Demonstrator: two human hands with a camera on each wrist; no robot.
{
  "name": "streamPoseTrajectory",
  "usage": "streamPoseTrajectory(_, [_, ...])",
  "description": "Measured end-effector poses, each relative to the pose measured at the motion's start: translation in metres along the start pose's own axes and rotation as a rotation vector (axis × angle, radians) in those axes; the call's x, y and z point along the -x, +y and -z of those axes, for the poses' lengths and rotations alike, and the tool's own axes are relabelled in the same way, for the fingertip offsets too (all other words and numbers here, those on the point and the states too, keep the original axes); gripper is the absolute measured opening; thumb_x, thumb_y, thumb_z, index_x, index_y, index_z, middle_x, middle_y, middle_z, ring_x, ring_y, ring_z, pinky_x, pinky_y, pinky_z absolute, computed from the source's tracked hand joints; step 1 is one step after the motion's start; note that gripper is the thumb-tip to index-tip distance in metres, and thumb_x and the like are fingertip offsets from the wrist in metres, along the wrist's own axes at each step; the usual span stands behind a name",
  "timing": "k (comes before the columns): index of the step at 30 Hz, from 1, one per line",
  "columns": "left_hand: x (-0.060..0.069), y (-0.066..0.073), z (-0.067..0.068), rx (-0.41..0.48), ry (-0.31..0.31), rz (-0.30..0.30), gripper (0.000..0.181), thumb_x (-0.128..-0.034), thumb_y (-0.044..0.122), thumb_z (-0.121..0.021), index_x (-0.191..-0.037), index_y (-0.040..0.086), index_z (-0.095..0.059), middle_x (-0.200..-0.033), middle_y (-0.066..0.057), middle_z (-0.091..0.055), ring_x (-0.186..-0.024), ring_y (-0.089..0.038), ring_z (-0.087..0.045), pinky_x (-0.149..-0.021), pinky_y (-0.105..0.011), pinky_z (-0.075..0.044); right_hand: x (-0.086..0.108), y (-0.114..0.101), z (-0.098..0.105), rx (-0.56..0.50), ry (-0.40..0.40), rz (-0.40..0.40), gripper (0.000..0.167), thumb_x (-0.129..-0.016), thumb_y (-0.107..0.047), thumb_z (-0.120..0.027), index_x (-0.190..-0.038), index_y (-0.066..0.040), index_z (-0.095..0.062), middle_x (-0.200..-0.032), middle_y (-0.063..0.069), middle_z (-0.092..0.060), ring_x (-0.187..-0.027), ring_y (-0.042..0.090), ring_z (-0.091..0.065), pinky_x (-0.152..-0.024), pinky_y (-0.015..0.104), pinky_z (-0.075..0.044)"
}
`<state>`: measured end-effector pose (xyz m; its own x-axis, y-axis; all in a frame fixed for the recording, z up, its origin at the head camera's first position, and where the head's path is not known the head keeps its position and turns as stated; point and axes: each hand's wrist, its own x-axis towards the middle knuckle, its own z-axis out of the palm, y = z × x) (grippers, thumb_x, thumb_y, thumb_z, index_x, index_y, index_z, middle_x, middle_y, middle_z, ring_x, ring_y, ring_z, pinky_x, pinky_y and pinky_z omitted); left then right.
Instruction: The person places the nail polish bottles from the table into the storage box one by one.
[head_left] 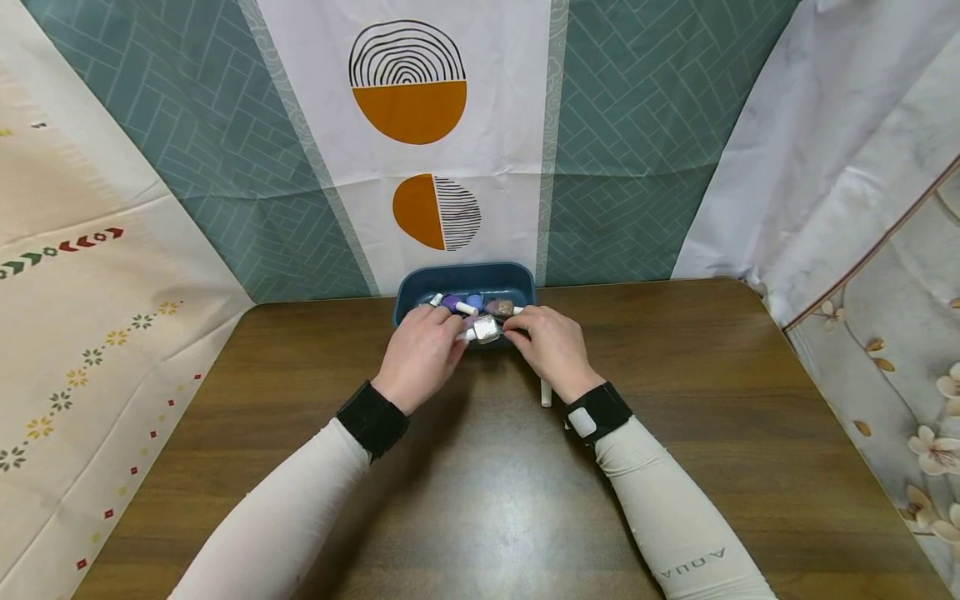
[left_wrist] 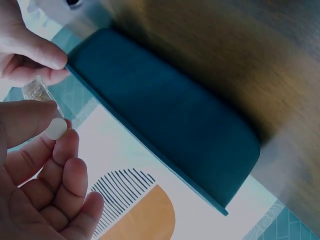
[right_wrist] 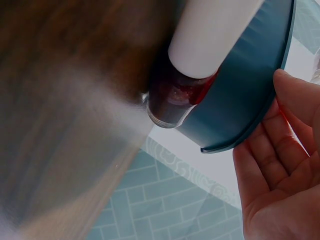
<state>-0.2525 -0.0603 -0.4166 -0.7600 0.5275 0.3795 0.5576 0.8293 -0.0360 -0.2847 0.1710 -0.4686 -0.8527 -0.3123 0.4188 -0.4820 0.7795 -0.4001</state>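
Note:
My left hand [head_left: 423,346] pinches the white cap [left_wrist: 56,129] of a nail polish bottle [head_left: 487,329] with clear, silvery glitter, between thumb and fingers. The bottle is above the front rim of a dark blue plastic bin [head_left: 465,272]. My right hand [head_left: 553,343] grips the bin's rim near its front right, thumb outside, as the right wrist view [right_wrist: 295,145] shows. Inside the bin lie several nail polish bottles, among them a purple one [head_left: 451,302], a blue one [head_left: 475,301] and a brown glittery one [head_left: 501,307].
A dark red nail polish bottle [right_wrist: 175,97] with a white cap [head_left: 546,393] stands on the table beside my right wrist. The wooden table [head_left: 675,367] ends at a patterned curtain [head_left: 630,167] behind the bin.

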Motion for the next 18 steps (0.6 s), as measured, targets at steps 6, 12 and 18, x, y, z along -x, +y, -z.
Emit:
streamPoseTrajectory(6, [-0.009, -0.005, -0.002, 0.006, -0.027, 0.031, 0.021, -0.0990, 0.018, -0.086, -0.113, 0.003, -0.079, -0.104, -0.010, -0.075, -0.092, -0.028, -0.061, -0.094, -0.040, -0.053, 0.000, 0.001, 0.000, -0.004, 0.001, -0.003, 0.009, -0.100, -0.021, -0.085, -0.108, -0.016, -0.088, -0.107, 0.000, -0.079, -0.100, 0.022, -0.072, -0.080, 0.044, -0.059])
streamPoseTrajectory(12, [-0.015, -0.010, -0.005, 0.002, -0.032, 0.050, 0.020, -0.0996, 0.017, -0.085, -0.112, 0.003, -0.078, -0.104, -0.012, -0.076, -0.093, -0.029, -0.061, -0.094, -0.040, -0.053, 0.000, 0.001, -0.001, 0.004, 0.005, 0.004, 0.009, -0.100, -0.022, -0.085, -0.107, -0.016, -0.087, -0.104, 0.000, -0.079, -0.100, 0.022, -0.072, -0.079, 0.044, -0.059])
streamPoseTrajectory(18, [-0.019, -0.016, -0.013, 0.000, -0.044, 0.091, 0.019, -0.1015, 0.017, -0.083, -0.113, 0.003, -0.078, -0.104, -0.012, -0.075, -0.093, -0.030, -0.061, -0.094, -0.041, -0.053, 0.001, 0.000, 0.000, 0.006, 0.008, 0.010, 0.008, -0.102, -0.022, -0.083, -0.107, -0.017, -0.087, -0.105, -0.001, -0.079, -0.101, 0.022, -0.072, -0.080, 0.044, -0.059])
